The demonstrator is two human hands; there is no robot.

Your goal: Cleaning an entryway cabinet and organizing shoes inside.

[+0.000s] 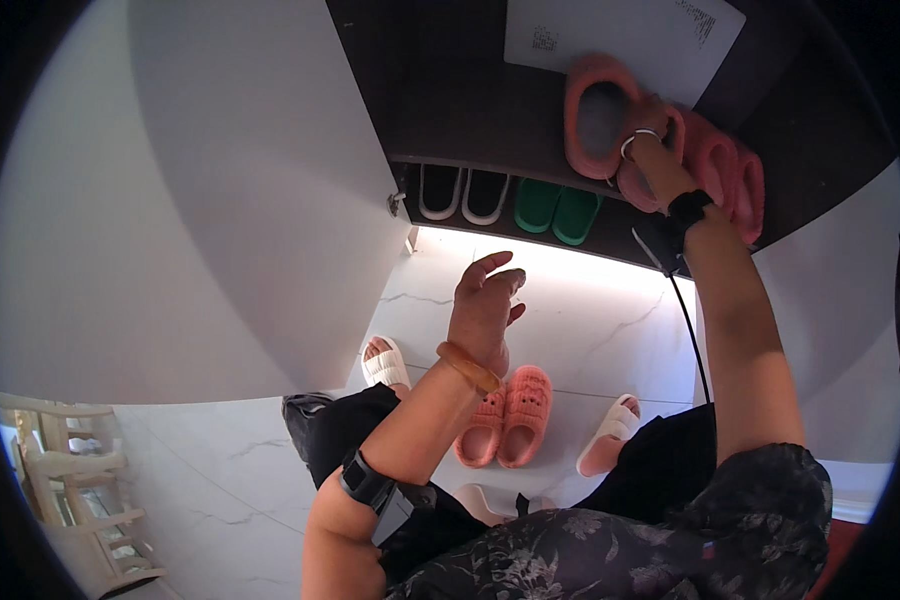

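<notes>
The right hand (650, 150) pinches a pink slipper (602, 112) on the shelf (470, 100) by its rim, probably light, soft foam that bends easily, while the left hand (485, 310) hovers spread and empty

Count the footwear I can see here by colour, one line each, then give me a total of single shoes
Pink fluffy slippers on the upper shelf, at the right hand: 4
Black shoes: 2
Green slippers: 2
Coral clogs on the floor, below the left hand: 2
White sandals on the feet: 2
Total: 12

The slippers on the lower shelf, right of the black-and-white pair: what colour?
Green slippers, plain, seen best in the head view.
</notes>
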